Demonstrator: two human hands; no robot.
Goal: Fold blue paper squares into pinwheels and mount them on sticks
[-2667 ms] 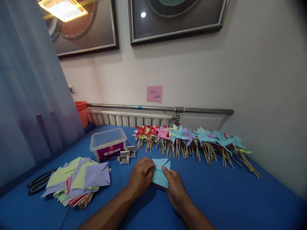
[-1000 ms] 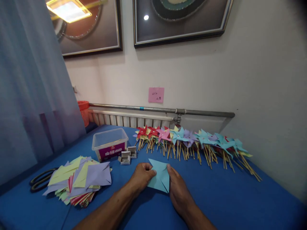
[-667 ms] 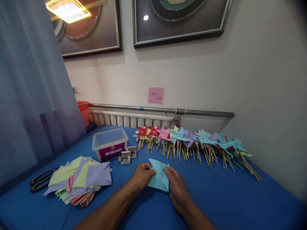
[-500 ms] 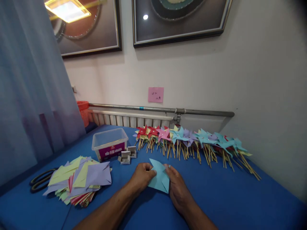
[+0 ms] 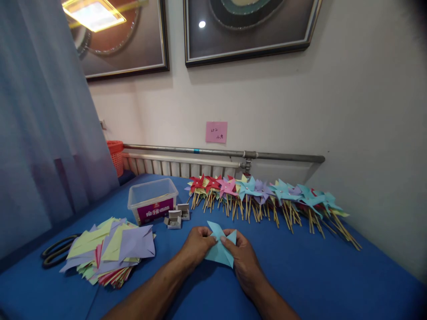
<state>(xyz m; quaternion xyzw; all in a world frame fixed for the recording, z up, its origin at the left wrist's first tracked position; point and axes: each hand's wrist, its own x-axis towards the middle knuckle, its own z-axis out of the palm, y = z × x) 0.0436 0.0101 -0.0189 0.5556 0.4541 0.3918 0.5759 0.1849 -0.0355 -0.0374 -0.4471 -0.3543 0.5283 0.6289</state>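
Observation:
Between my hands is a light-blue paper pinwheel [image 5: 218, 255], partly folded, held just above the blue table cover. My left hand [image 5: 197, 245] pinches its left side, thumb on top near the centre. Its right side is gripped by my right hand [image 5: 240, 254], whose thumb presses a folded blade toward the middle. The fingers beneath the paper are partly hidden. To the left lies a heap of cut paper squares [image 5: 138, 243] in purple, yellow, green and red. Two small white boxes [image 5: 174, 220] stand open beyond my left hand.
A clear plastic tub [image 5: 153, 189] with a purple label stands behind the paper heap. Dark scissor handles [image 5: 55, 253] stick out at the heap's left. Finished pinwheels on sticks [image 5: 248, 189] lie in a long row at the back. A red basket [image 5: 116, 158] is by the curtain.
My right hand has moved from the paper's right edge inward, bending another blade toward the centre under its thumb. My left hand has stayed nearly in place.

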